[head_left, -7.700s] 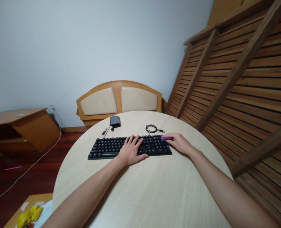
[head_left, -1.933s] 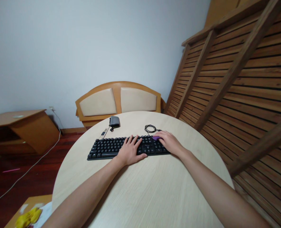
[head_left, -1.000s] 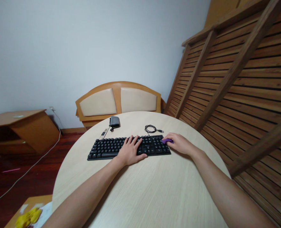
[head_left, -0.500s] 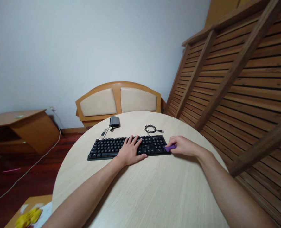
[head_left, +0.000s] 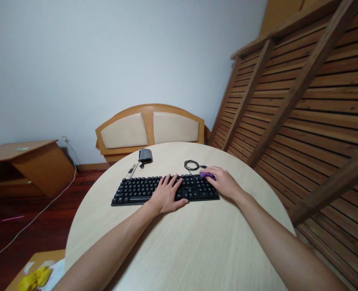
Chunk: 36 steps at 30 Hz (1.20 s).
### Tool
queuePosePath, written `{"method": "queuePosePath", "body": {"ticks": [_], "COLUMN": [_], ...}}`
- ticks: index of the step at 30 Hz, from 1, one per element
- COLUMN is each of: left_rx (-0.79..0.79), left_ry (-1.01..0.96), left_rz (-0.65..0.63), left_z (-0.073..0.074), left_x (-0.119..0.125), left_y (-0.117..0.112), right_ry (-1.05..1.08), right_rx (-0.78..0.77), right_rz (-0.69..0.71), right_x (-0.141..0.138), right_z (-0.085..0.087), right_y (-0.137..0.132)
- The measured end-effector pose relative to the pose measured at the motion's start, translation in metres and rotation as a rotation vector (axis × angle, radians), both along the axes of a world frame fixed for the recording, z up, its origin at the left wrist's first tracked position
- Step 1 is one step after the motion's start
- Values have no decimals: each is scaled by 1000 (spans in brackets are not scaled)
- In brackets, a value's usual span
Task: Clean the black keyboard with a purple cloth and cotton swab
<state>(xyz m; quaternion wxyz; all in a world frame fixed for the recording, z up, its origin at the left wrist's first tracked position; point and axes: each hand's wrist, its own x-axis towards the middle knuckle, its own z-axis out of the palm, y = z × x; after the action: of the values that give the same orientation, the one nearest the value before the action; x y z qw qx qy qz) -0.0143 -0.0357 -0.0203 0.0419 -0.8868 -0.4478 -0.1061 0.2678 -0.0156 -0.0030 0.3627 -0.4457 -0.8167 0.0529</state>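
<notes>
A black keyboard (head_left: 139, 190) lies across the round pale wooden table (head_left: 197, 242). My left hand (head_left: 168, 196) rests on its keys right of the middle, fingers spread and thumb over the near edge. At the keyboard's far right corner, my right hand (head_left: 222, 182) grips a small purple tool (head_left: 207, 175) against or just over the number pad. Fingers hide part of the tool, so its exact kind does not show. Behind the keyboard, its coiled black cable (head_left: 191, 165) lies close to the right hand.
A small grey pouch (head_left: 145, 155) sits at the table's far left, near a thin pale tool (head_left: 132, 169). Beyond the table stands a padded headboard (head_left: 150, 125). Wooden slats (head_left: 287, 121) lean on the right. A yellow cloth-like item (head_left: 35, 279) lies low at left.
My right hand has moved away from me and slightly left with the purple tool, from the near right edge of the number pad to its far end. My left hand has stayed put.
</notes>
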Motion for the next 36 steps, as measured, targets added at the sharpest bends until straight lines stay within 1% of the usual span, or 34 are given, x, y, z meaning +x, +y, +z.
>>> {"method": "queuePosePath", "body": {"ticks": [5, 10, 19, 24, 29, 32, 36], "left_rx": [-17, -22, -18, -20, -11, -4, -11], "left_ry": [-4, -7, -40, -34, -39, -44, -41], "left_rz": [-57, -83, -78, -73, -77, -77, -79], "left_z": [1, 0, 1, 1, 0, -1, -1], "left_x": [8, 12, 12, 13, 12, 11, 11], "left_y": [-9, -12, -12, -12, -11, -10, -11], "right_ry": [-124, -168, -247, -311, -342, -335, -282], "right_rx": [31, 5, -33, -75, -159, -195, -227], "right_rz": [-19, -7, 130, 163, 195, 209, 254], "right_x": [-14, -23, -21, -23, -27, -28, -25], "right_z": [-13, -15, -1, 9, 18, 20, 19], "right_y": [12, 15, 4, -9, -22, -27, -28]}}
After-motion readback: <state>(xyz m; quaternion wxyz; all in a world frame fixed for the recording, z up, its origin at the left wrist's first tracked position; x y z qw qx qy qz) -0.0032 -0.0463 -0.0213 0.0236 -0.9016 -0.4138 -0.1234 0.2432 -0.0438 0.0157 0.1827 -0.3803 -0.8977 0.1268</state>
